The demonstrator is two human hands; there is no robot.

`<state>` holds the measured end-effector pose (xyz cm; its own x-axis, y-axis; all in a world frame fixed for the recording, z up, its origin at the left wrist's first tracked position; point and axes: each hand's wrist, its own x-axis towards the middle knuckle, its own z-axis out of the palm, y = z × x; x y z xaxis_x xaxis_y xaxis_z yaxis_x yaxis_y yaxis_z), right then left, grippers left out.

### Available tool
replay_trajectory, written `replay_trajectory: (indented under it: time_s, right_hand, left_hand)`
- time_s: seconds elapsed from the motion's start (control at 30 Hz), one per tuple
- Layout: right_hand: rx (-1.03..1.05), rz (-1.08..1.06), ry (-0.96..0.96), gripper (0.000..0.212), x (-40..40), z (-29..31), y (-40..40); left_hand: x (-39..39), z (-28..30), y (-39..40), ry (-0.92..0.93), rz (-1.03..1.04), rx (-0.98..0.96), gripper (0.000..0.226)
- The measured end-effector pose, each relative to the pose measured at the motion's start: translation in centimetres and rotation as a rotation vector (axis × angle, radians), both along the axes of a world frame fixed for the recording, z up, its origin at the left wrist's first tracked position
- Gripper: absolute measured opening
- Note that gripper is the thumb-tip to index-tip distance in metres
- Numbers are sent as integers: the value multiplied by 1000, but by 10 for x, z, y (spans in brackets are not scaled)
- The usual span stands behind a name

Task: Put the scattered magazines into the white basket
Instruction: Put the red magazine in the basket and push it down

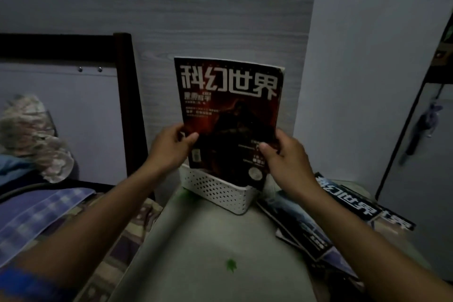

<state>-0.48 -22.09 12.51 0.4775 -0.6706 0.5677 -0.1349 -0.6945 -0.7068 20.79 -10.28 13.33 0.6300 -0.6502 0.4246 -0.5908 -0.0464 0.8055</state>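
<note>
Both hands [171, 147] [286, 154] grip upright red-black magazine [230, 105]; bottom inside white basket [220, 191].

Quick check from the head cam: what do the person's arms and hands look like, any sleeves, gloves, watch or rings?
Both forearms are bare for all their visible length: no sleeves reach into view. The left hand and right hand wear no gloves. No watch, bracelet or ring shows on either wrist or on the visible fingers, though the picture is dim and slightly blurred, so small items could be missed.
</note>
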Motion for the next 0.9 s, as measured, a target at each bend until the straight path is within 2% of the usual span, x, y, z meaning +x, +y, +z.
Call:
replay_trajectory:
  time_s: [0.2,0.3,0.33,0.4,0.47,0.53,0.6,0.67,0.73,0.8,0.9]
  right_hand:
    - [175,8,-3,26,52,-22,-43]
    - [313,-12,92,15,66,-40,-58]
    - [343,-19,122,13,68,-46,-61]
    - [363,-27,141,9,70,-55,-63]
    - [236,-121,183,5,68,-59,-62]
    - [34,-293,226,14,63,-60,-55]
    - [-128,-276,214,16,56,-64,-39]
    - [-240,-85,280,16,49,-77,-17]
    - [-442,28,469,19,44,-94,-3]
    - [-591,23,584,22,42,-106,-3]
    - [-570,-2,589,25,38,-105,-5]
  left_hand:
    - [40,-14,-61,104,114,112,24]
    - [44,-39,-73,217,114,145,55]
    - [44,-49,-74,220,101,156,63]
    - [41,-66,-74,146,91,171,62]
    - [36,-78,-69,15,58,193,46]
    - [34,-90,-59,-102,-50,267,26]
    - [38,-99,-47,-225,-187,385,32]
    - [43,-104,-39,-334,-270,476,43]
    - [44,-109,-39,-415,-241,491,43]
    - [40,-114,-46,-545,-139,493,43]
    - [33,-120,-50,-660,-44,506,51]
